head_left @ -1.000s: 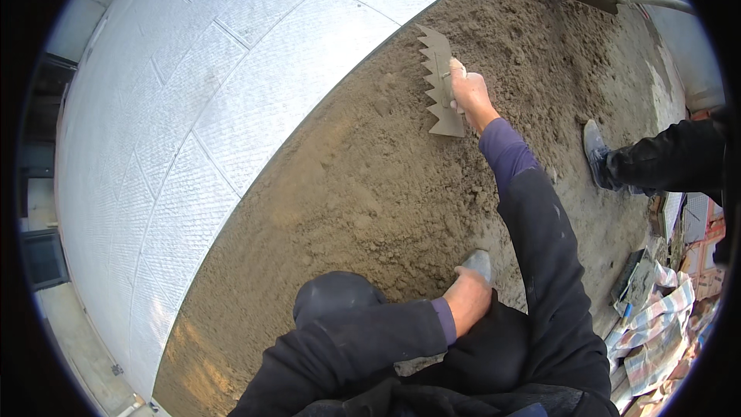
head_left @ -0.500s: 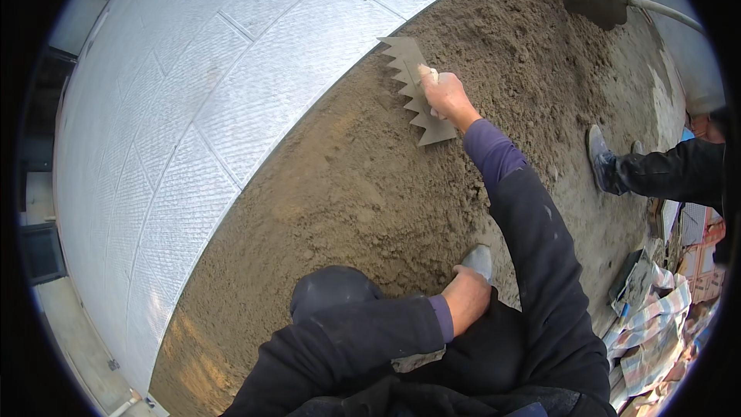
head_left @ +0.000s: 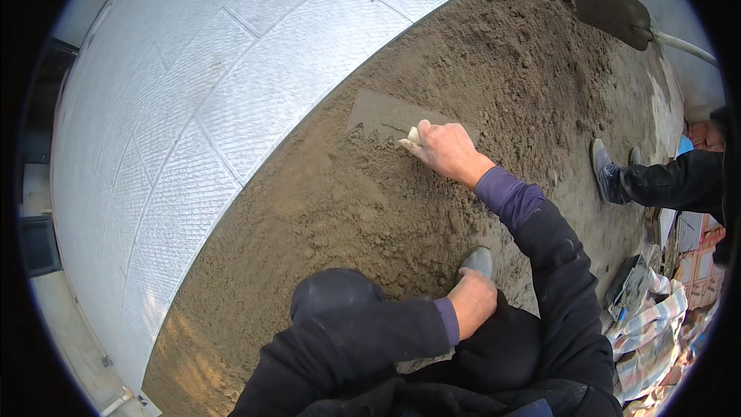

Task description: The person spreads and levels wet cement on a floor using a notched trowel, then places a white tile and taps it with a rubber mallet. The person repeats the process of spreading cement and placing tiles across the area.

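Observation:
My right hand (head_left: 451,152) is closed round the pale handle of a notched trowel (head_left: 378,110). The grey metal blade lies against the brown, crumbly mortar (head_left: 332,193), and some of its large teeth are sunk in or covered. Across my bent knee rests my left forearm, and my left hand (head_left: 472,305) hangs beside the other knee, over the toe of my shoe (head_left: 479,261). Its fingers are turned away from view, so their grip does not show.
White ribbed panels or tiles (head_left: 285,62) border the mortar on the left. A shovel (head_left: 610,9) lies at the far right on the mortar. Another person's shoe and dark trouser leg (head_left: 610,174) stand at right, above striped sheeting (head_left: 652,324) and debris.
My right hand has drawn the trowel nearer to me, turning its blade so that its teeth face toward me. The shovel at far right has shifted and turned. My left hand stays at the knee.

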{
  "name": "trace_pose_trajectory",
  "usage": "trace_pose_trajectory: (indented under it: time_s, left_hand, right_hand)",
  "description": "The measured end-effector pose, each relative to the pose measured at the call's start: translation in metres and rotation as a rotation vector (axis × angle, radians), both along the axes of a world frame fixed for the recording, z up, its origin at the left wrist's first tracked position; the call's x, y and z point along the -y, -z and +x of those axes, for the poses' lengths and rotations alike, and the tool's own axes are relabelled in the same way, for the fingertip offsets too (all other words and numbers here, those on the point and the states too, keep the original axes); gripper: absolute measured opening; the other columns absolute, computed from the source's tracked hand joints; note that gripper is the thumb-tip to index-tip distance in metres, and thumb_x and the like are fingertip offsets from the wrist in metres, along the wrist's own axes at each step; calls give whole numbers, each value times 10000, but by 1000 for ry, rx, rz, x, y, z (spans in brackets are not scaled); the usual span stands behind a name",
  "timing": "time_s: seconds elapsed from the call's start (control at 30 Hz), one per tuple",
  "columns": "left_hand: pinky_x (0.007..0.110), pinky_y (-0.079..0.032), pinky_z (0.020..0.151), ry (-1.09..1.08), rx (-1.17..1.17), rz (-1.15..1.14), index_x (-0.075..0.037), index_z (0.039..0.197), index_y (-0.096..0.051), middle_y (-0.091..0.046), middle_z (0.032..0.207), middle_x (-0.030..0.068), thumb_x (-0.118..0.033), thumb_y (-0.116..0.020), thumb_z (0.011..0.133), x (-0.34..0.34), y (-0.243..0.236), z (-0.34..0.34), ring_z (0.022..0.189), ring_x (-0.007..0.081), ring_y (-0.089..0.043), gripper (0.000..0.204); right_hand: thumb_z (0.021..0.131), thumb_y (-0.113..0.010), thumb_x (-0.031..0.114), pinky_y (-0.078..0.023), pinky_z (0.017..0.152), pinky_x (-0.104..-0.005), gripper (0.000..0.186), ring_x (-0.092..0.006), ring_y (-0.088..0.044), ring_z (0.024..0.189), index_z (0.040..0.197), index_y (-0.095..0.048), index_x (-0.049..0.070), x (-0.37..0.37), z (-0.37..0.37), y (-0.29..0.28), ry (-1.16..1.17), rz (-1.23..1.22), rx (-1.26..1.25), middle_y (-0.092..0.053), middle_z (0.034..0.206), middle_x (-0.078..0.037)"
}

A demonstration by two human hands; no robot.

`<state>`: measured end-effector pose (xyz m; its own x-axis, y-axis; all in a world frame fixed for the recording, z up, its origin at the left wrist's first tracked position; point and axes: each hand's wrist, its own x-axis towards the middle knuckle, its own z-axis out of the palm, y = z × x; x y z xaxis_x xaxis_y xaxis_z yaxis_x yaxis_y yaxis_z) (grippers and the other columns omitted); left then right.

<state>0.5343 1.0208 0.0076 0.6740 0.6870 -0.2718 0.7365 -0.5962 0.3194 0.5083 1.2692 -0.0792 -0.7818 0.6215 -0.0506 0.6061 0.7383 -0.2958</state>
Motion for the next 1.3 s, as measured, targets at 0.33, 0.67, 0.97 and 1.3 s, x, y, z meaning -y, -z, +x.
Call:
trace_pose_trajectory:
  time_s: [0.33, 0.67, 0.97, 1.3]
  left_hand:
    - [404, -504, 698, -124, 105, -101, -100, 914, -753, -683, 869, 53, -209, -728, 775, -7, 29, -19, 875, 246, -702, 179]
    - [436, -523, 757, -225, 83, -45, -89, 935, -773, -692, 894, 62, -224, -708, 802, -1, 23, -31, 903, 252, -698, 201]
    - [515, -540, 848, -45, -2, -111, -91, 1067, -798, -739, 998, 78, -245, -675, 882, 2, 1, -19, 988, 282, -711, 270]
    - [545, -529, 868, -45, -21, -76, -97, 1087, -798, -743, 1027, 79, -232, -644, 913, 25, -3, -23, 1009, 291, -705, 269]
  right_hand:
    - [1038, -622, 465, -581, 700, -498, 477, -404, -742, 776, 892, -654, 12, -157, 19, 26, 270, 262, -49, -735, 800, -230]
    - [1063, -514, 607, -529, 696, -455, 695, -269, -672, 703, 828, -653, -33, -191, 20, 18, 521, -431, -177, -674, 743, -160]
    - [1051, -544, 609, -537, 654, -441, 698, -268, -666, 707, 893, -666, -59, -53, -46, 7, 234, -611, -165, -670, 771, -176]
    - [1005, -659, 464, -565, 784, -510, 563, -473, -714, 852, 970, -651, -97, 154, -97, -2, -295, -855, -117, -700, 881, -326]
